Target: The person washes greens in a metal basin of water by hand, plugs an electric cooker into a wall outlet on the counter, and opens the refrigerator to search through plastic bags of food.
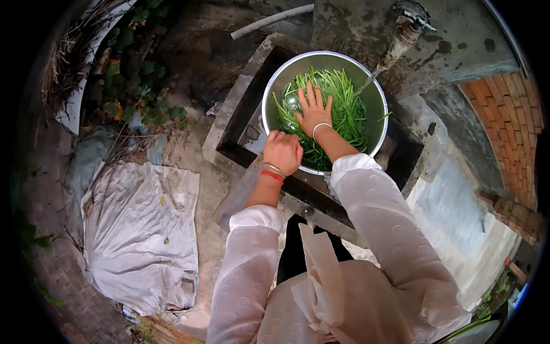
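Palm-down, right hand (314, 114) touches greens (350, 117); left hand (283, 152) grips basin (321, 61).

The person wears: pale blouse (366, 286), circle-patterned sleeves (384, 200), front tie (321, 275), dark trousers (290, 252), silver-toned bangles (319, 125); red cord (271, 175), left side.

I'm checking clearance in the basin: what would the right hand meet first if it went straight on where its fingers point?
The right hand would probably meet more green stalks first, just beyond its fingers, then the basin's far wall; its exact depth is unclear.
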A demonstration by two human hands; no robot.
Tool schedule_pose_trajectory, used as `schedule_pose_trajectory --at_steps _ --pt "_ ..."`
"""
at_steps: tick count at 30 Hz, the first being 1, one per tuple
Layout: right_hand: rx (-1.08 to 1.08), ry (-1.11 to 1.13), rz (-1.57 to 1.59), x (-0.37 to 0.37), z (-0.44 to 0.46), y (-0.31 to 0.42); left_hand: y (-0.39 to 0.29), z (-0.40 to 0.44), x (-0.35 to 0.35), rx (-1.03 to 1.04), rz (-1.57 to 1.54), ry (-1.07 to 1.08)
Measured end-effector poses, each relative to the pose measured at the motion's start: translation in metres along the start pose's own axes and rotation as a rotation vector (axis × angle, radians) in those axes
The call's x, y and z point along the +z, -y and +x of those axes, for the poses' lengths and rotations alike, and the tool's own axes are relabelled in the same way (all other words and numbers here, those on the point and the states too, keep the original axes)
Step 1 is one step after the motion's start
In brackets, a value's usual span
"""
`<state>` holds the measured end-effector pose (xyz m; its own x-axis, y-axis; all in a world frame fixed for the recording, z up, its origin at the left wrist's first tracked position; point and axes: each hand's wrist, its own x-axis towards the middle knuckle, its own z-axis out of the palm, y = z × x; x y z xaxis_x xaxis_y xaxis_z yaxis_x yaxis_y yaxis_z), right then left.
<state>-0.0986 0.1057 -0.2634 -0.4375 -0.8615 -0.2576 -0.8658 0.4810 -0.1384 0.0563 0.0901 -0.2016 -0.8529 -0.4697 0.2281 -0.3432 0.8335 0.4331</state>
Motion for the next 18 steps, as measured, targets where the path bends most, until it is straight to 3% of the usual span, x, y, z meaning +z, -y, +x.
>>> schedule_pose_trajectory --at_steps 4,11,12,15,18 --pt "-0.039 -0.062 0.003 0.005 -0.001 -0.002 -0.002 -0.004 0.002 -0.003 0.003 -0.003" --pt "-0.171 0.202 0.235 -0.062 -0.051 -0.033 -0.002 -0.001 -0.002 0.01 0.017 -0.012" --pt "-0.228 0.014 0.431 -0.066 -0.067 -0.042 -0.001 -0.001 -0.001 0.012 0.018 -0.01" --pt "-0.062 0.058 1.024 -0.098 -0.115 -0.064 -0.002 -0.002 0.001 0.012 0.025 -0.01" --pt "-0.013 -0.437 0.379 -0.089 -0.157 -0.069 -0.004 -0.002 0.001 0.032 0.065 -0.043"
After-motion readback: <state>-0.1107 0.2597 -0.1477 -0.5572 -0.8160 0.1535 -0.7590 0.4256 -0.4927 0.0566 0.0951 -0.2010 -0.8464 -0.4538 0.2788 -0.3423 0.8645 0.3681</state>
